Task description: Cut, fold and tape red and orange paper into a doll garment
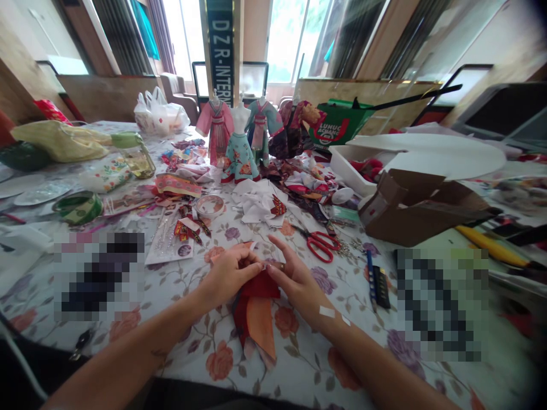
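Note:
Between my hands hangs a piece of red and orange fabric (261, 319), its lower end draping over the flowered tablecloth. My left hand (233, 270) pinches its upper edge with thumb and curled fingers. From the other side my right hand (292, 277) pinches the same edge with the thumb, while its index finger is raised. The fingertips of both hands almost meet; whatever small thing may lie between them I cannot make out. Red-handled scissors (321, 246) lie beyond my right hand. A clear packet (166, 238) with patterned scraps rests beyond my left hand.
Small dress forms in costumes, one in a turquoise skirt (240, 156), stand at the back. White cloth (256, 200), a tape roll (209, 205) and green tape (79, 206) lie nearer. On the right are a cardboard box (414, 208) and a blue pen (370, 279). A glass jug (135, 156) stands left.

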The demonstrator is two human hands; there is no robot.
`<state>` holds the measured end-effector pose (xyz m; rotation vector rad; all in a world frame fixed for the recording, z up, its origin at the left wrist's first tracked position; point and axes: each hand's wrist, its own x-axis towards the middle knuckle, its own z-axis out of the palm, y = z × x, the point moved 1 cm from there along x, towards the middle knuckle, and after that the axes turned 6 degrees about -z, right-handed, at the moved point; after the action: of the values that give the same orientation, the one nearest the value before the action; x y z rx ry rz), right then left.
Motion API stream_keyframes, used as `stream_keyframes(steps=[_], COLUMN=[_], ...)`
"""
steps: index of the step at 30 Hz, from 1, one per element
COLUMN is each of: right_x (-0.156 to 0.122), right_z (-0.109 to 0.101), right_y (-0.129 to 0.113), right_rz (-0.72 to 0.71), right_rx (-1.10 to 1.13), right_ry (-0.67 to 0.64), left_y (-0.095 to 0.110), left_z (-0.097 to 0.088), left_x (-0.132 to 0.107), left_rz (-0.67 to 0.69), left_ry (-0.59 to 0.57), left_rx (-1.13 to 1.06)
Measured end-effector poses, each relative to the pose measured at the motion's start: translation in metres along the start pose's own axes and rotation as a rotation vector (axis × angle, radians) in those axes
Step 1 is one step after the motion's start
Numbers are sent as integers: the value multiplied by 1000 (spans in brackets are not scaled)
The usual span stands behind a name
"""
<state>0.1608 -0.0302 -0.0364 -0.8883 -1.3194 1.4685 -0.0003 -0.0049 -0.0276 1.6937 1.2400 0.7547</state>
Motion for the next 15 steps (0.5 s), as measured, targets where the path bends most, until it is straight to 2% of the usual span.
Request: stream_keyframes(steps=[8, 15], right_x=[-1, -1], right_z=[3, 4], right_y=[-7, -7], right_rz=[-40, -26], right_rx=[-153, -155], right_ry=[11, 5], left_y=[3, 9], left_z=[-2, -9], left_x=[0, -2], left_rz=[-36, -164], left_ry=[-14, -30], left_rx=[-16, -69])
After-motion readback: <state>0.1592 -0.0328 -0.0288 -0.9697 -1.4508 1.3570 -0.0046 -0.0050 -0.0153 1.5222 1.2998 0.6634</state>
